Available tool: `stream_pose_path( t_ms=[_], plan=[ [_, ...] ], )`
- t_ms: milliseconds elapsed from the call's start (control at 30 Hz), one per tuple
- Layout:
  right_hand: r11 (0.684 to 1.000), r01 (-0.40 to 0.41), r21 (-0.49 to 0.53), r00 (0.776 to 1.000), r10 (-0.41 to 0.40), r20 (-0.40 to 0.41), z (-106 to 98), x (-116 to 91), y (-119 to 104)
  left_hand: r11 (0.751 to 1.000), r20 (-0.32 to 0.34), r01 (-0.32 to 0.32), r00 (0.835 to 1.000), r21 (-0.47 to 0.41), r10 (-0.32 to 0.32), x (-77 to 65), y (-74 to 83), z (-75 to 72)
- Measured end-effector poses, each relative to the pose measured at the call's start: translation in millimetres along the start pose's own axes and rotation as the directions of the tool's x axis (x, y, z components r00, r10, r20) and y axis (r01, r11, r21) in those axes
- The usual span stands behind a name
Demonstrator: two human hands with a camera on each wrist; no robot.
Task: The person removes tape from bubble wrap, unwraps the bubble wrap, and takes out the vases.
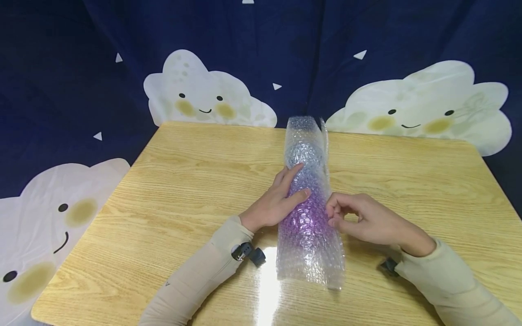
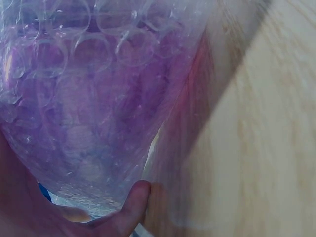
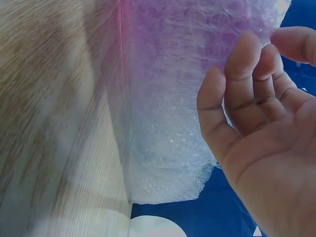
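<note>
A long bundle of clear bubble wrap (image 1: 311, 262) lies lengthwise on the table. Inside it shows a rounded thing fading from purple to pale blue, its kind blurred by the bubbles. My left hand (image 1: 275, 203) rests on the bundle from the left, fingers extended over its top; the left wrist view shows one fingertip (image 2: 138, 195) low against its side. At the right edge my right hand (image 1: 364, 219) pinches the wrap between thumb and fingertips. In the right wrist view its fingers (image 3: 242, 59) are bent beside the bubbly side of the bundle.
The wooden table (image 1: 195, 167) has rounded corners and a bright glare patch near the front. A dark blue cloth (image 1: 310, 40) printed with white clouds hangs behind and to the left. The wrap's far end reaches the table's back edge.
</note>
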State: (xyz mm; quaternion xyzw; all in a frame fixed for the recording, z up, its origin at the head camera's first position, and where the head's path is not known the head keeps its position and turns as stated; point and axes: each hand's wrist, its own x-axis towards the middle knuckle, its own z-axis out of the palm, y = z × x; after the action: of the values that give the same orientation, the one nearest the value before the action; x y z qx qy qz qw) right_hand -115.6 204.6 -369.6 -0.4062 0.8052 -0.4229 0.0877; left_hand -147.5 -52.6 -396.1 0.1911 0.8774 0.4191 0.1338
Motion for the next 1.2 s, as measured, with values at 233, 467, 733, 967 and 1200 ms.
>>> stream_pose_path(
  t_ms=[233, 467, 733, 967, 1200],
  plan=[
    [1.0, -0.001, -0.007, 1.0, 0.001, -0.008, 0.1, 0.2, 0.0, 1.0, 0.001, 0.0, 1.0, 0.002, 0.0, -0.1, 0.4, -0.1],
    [1.0, -0.016, -0.001, 1.0, 0.016, -0.018, 0.4, 0.6, 0.7, 1.0, 0.005, 0.005, 1.0, 0.006, -0.005, 0.1, 0.2, 0.1],
    [1.0, -0.008, 0.004, 1.0, 0.008, -0.009, 0.6, 0.2, 1.4, 1.0, 0.004, 0.004, 1.0, 0.001, -0.004, 0.5, -0.3, 0.3],
    [1.0, 0.023, 0.019, 1.0, -0.023, -0.015, 0.7, 0.4, 1.7, 1.0, 0.002, 0.001, 1.0, 0.001, -0.001, 0.7, -1.3, 0.5],
    [0.998, 0.049, 0.039, 0.999, -0.049, -0.01, 0.9, 0.5, 3.1, 1.0, 0.002, -0.001, 1.0, 0.002, 0.001, 0.7, -1.0, 0.3]
  ],
)
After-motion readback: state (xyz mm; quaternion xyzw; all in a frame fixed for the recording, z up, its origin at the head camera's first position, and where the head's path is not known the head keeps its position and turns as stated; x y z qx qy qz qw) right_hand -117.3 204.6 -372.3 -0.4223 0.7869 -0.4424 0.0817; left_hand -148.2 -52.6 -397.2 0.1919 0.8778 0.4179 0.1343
